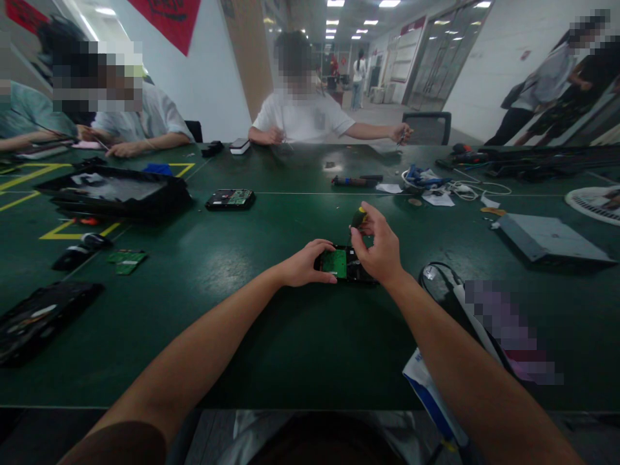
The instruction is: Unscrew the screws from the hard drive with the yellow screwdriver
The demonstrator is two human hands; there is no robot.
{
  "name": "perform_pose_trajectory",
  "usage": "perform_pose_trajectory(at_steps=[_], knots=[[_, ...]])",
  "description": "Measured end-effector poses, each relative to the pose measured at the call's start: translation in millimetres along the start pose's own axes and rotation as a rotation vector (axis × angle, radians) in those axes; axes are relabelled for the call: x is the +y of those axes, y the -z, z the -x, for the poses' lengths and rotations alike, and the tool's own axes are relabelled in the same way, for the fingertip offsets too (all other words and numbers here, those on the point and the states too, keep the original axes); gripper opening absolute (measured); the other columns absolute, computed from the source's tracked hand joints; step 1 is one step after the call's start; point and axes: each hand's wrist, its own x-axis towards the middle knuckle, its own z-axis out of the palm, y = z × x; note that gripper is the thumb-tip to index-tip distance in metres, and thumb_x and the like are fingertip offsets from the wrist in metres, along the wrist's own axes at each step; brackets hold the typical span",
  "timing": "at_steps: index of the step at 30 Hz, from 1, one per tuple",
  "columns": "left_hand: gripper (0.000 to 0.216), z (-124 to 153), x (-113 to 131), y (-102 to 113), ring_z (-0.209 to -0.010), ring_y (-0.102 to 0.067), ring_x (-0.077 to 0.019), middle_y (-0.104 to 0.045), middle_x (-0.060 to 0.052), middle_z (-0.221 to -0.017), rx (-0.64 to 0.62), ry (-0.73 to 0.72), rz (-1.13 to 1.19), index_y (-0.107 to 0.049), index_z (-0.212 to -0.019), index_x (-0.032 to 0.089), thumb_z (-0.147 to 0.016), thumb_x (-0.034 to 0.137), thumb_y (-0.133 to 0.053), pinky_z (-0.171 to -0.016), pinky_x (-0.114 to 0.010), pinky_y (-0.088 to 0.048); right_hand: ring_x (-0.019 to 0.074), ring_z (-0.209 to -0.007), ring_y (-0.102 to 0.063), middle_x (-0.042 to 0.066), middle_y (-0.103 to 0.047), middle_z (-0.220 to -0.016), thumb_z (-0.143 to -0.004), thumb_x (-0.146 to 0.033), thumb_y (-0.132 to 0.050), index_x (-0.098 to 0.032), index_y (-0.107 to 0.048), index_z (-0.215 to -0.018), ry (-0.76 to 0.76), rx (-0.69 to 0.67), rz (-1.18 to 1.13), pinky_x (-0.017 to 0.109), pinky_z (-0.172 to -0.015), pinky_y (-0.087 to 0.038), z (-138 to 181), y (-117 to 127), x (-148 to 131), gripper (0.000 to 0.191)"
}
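On the green table in front of me lies a black device casing with an exposed green circuit board (pixel 334 263). My left hand (pixel 309 263) grips the left end of this casing, thumb on the near side and fingers on the far side. A screwdriver with a dark green and yellow handle (pixel 359 217) stands nearly upright in my right hand (pixel 380 245), pinched between thumb and fingers. Its shaft points down toward the right half of the casing; the tip is hidden behind my fingers, so I cannot tell whether it touches a screw.
Left: a black tray (pixel 121 190), a loose circuit board (pixel 128 260) and a black casing (pixel 46 316). Another opened device (pixel 230 199) lies farther back. Right: a grey metal box (pixel 555 237), tangled cables (pixel 465 187) and a blue-white packet (pixel 429 387). A person (pixel 303 116) sits opposite.
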Motion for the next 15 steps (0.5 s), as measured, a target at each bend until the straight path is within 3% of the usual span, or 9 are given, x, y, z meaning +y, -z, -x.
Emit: perform_pose_trajectory(at_steps=[4,9,15], knots=[[0.083,-0.2,-1.3,0.2,-0.15,-0.047,-0.0358,-0.048,-0.017,-0.159,0.004,-0.015,-0.012,-0.056,-0.146,0.023,-0.077,0.057,-0.087,-0.126,-0.054,-0.04,0.0275,-0.098,-0.072,0.009,-0.068,-0.13,-0.1,-0.033,-0.064,-0.037,-0.043,-0.16,0.02,-0.003,0.028,0.051,-0.085,-0.069,-1.6,1.8,-2.1,0.064],[0.082,0.3,-0.9,0.5,-0.149,-0.047,-0.0368,-0.048,-0.016,-0.16,0.0,0.007,-0.005,-0.057,-0.146,0.024,-0.077,0.057,-0.087,-0.123,-0.056,-0.043,0.0275,-0.104,-0.074,0.011,-0.066,-0.139,-0.102,-0.029,-0.059,-0.035,-0.037,-0.164,0.002,-0.009,0.009,0.051,-0.092,-0.068,-0.9,1.1,-2.2,0.066],[0.083,-0.2,-0.5,-0.3,-0.149,-0.048,-0.0358,-0.05,-0.017,-0.159,0.022,-0.015,-0.031,-0.059,-0.145,0.022,-0.076,0.058,-0.088,-0.126,-0.055,-0.039,0.026,-0.097,-0.072,0.009,-0.068,-0.129,-0.101,-0.03,-0.063,-0.036,-0.042,-0.16,0.017,-0.003,0.026,0.049,-0.086,-0.069,-0.9,0.7,-1.1,0.063]])
